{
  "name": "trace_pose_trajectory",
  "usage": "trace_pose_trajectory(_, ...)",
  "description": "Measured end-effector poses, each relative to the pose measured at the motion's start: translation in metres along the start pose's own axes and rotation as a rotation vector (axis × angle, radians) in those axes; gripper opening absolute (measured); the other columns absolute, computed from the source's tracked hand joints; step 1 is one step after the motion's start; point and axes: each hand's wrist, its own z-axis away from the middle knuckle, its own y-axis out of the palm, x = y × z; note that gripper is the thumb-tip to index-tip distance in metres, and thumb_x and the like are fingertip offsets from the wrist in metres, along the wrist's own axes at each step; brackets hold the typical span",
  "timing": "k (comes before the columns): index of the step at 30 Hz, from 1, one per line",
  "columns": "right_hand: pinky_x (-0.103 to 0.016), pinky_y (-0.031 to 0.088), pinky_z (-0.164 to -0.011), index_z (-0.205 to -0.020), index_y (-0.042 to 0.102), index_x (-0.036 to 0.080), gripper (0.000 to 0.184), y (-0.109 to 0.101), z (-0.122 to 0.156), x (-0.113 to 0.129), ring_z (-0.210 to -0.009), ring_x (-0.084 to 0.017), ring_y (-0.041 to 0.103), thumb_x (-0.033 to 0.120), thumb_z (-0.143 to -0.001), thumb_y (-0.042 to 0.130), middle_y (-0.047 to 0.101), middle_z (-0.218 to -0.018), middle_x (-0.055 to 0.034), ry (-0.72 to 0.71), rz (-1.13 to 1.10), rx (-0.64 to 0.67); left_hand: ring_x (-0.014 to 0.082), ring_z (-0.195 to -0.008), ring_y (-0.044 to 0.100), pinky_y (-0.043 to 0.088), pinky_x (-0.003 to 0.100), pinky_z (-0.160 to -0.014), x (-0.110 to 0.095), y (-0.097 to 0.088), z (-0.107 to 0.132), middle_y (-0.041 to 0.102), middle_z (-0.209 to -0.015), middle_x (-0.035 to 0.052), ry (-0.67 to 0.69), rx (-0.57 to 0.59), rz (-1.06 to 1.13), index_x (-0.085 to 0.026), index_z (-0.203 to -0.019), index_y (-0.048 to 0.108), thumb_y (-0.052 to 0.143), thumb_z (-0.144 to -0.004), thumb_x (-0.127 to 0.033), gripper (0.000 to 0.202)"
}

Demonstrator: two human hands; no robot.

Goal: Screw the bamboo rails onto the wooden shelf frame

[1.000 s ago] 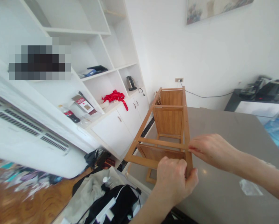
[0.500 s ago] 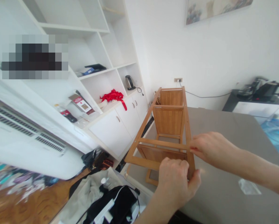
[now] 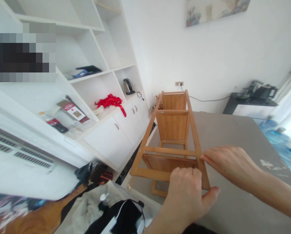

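Note:
A wooden shelf rack [image 3: 171, 126] lies on its side on the grey table, its slatted shelves standing upright between the rails. My left hand [image 3: 185, 195] is wrapped over the rack's near end bar at the right corner, thumb stretched to the right. Against the outer face of the right-hand rail, my right hand [image 3: 227, 164] has its fingertips pinched together. Whatever is between those fingertips is hidden or too small to make out.
The grey table [image 3: 223, 133] extends to the right, with clear plastic scraps [image 3: 272, 165] on it. Clothes and a power strip [image 3: 110, 224] lie at the near left. A white cabinet [image 3: 108, 136] stands along the left. Water jugs [image 3: 275, 138] are at the right.
The view has swung slightly right, so the cabinet shifts left in the picture. Both hands stay at the same corner of the rack, and the right hand looks flatter.

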Motion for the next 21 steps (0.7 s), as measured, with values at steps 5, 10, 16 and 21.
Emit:
trace_pose_trajectory(5,-0.032,0.030,-0.061,-0.068,0.058,0.022,0.031,0.018,0.003,-0.002,-0.060,-0.019,0.056,0.025,-0.095,0.043,0.061,-0.061,0.0005,-0.058,-0.043,-0.127,0.0259,-0.079,0.064,0.050,0.038,-0.071,0.009,-0.016,-0.004,0.068,-0.085,0.0070,0.083,0.212,-0.003,-0.015,-0.090,0.060,0.056,-0.085,-0.050,0.036)
trace_pose_trajectory(10,-0.030,0.031,-0.062,-0.069,0.057,0.022,0.033,0.023,0.006,0.007,-0.059,-0.017,0.055,0.027,-0.096,0.040,0.061,-0.062,0.0008,0.074,-0.124,-0.147,0.0275,-0.079,0.065,0.053,0.041,-0.072,0.012,-0.023,-0.009,0.069,-0.087,0.0077,0.114,0.300,-0.008,-0.014,-0.094,0.061,0.057,-0.086,-0.049,0.036)
trace_pose_trajectory(16,-0.029,0.026,-0.055,-0.062,0.053,0.022,0.033,0.019,0.007,0.027,-0.054,-0.017,0.056,0.027,-0.094,0.044,0.059,-0.057,0.0016,0.255,-0.081,-0.138,0.0289,-0.081,0.067,0.054,0.042,-0.070,0.011,-0.024,-0.012,0.070,-0.089,0.0087,0.127,0.323,-0.015,-0.014,-0.097,0.062,0.054,-0.089,-0.044,0.033)
trace_pose_trajectory(21,-0.029,0.025,-0.053,-0.063,0.053,0.022,0.032,0.019,0.006,0.043,-0.055,-0.018,0.058,0.028,-0.093,0.044,0.061,-0.058,-0.0005,0.415,-0.001,-0.101,0.0286,-0.079,0.067,0.055,0.042,-0.067,0.010,-0.025,-0.012,0.070,-0.088,0.0079,0.174,0.311,-0.035,-0.015,-0.097,0.063,0.054,-0.090,-0.041,0.028)
